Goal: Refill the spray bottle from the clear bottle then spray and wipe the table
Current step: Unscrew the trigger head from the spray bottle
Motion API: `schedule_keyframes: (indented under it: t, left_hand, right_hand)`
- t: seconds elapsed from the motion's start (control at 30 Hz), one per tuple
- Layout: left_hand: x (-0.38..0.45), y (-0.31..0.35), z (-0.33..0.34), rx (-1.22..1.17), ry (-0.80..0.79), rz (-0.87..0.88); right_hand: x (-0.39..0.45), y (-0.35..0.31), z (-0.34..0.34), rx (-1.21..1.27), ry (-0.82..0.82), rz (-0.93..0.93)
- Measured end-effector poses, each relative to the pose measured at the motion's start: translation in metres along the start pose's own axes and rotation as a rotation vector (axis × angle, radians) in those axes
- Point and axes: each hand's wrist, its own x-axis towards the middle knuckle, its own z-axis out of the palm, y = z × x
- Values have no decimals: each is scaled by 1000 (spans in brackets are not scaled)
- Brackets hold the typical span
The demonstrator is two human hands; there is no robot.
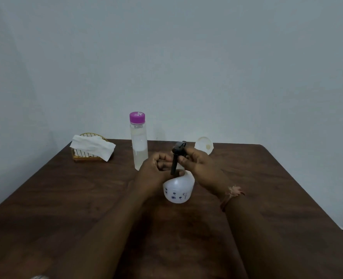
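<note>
item: white round plastic spray bottle w/ blue flower print [177,190], upright mid dark wood worktop [66,198], left hand [154,174] grip curled round neck, right hand [198,166] grip pinching black trigger head [179,148] directly above, axis vertical; purple-capped clear bottle [139,141] just behind-left, nearer left hand.

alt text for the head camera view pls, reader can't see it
Two hands work a white plastic spray bottle on a dark wooden table: the left hand grips its neck, the right hand its black spray head. Behind stands a capped clear bottle.
</note>
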Motion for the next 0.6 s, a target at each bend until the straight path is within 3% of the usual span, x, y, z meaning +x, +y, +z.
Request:
schedule_keyframes:
  t: [0.1, 0.23, 0.33, 0.43, 0.6]
  left_hand:
    - [-2, 0, -2, -6, -6, 0]
    - [3, -9, 0, -6, 17, 12]
    - [5, -12, 3, 29, 41, 47]
    - [2, -11, 4, 33, 55, 51]
    - [-2, -10, 4, 60, 51, 30]
  right_hand:
    - [-8, 1, -3, 14, 5, 10]
    - [-9, -4, 15, 21, 360, 90]
    - [-5, -6, 29, -24, 491, 75]
    - [-7, -5, 29, 38, 478, 38]
    - [-23, -3, 8, 322, 245, -29]
